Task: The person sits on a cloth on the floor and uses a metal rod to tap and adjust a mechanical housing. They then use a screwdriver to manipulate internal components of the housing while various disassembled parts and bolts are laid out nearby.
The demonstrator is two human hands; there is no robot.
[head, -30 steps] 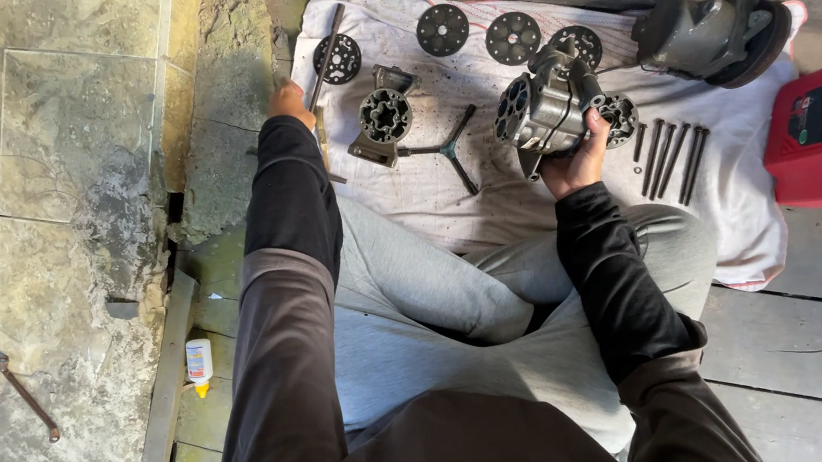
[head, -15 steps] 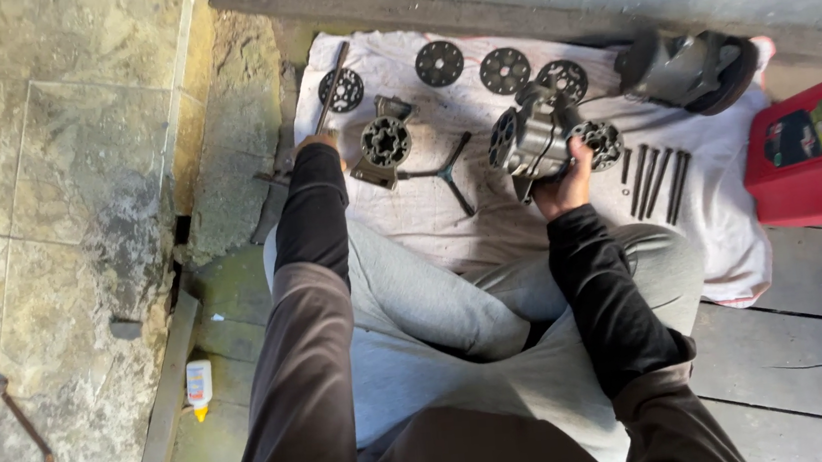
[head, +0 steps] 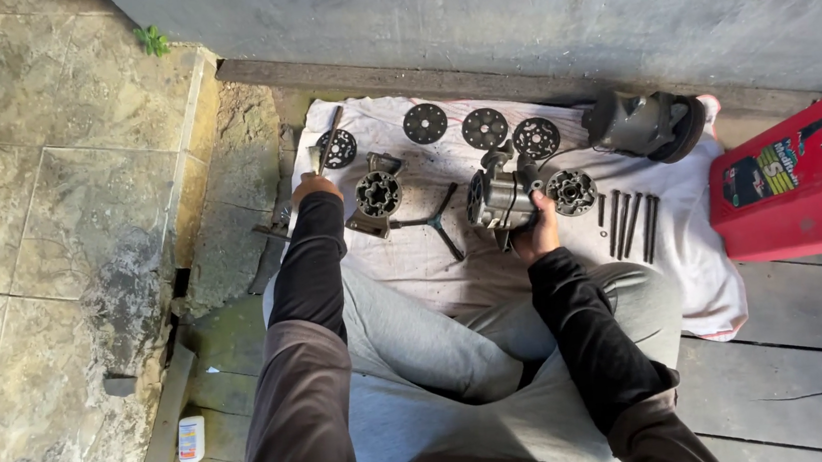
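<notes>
Right hand (head: 538, 237) grips metal housing (head: 500, 197) mid-cloth (head: 696, 264), bolts (head: 629, 224) just right. Left hand (head: 311, 184) at cloth's left edge by a slim tool (head: 325, 141), grip state unclear.

Right hand (head: 537, 234) grips a metal housing (head: 500, 197) over the white cloth (head: 495, 273).

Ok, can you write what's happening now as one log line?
right hand: holds metal housing | left hand: on white cloth edge | bolts: beside
</notes>
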